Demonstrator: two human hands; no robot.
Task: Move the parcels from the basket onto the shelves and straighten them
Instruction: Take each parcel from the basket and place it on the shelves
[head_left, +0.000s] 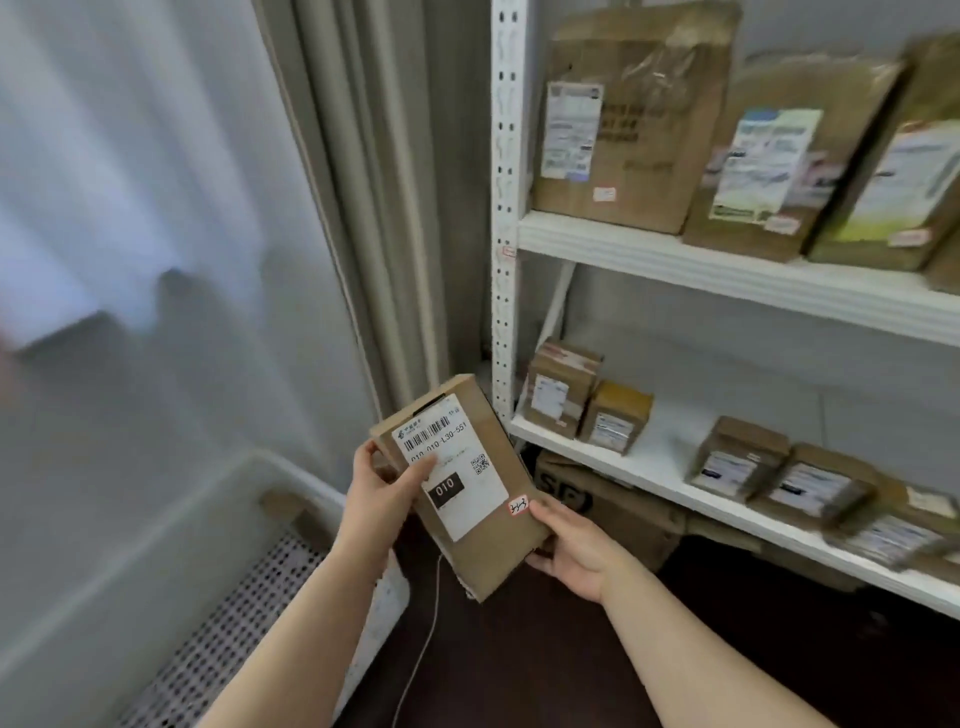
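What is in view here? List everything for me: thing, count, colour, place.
held parcel: one, brown with white label, centre, in both grips
large parcels: at least three, brown, upper shelf
small boxes: at least five, brown, lower shelf, right ones blurred
carton: one, brown, under lower shelf
shelf unit: one, white, right
curtain: one, grey-beige, centre back
perforated panel: one, white, lower left
cable: one, white, below held parcel
left grip: one, holds parcel's left edge
right grip: one, holds parcel's lower right corner
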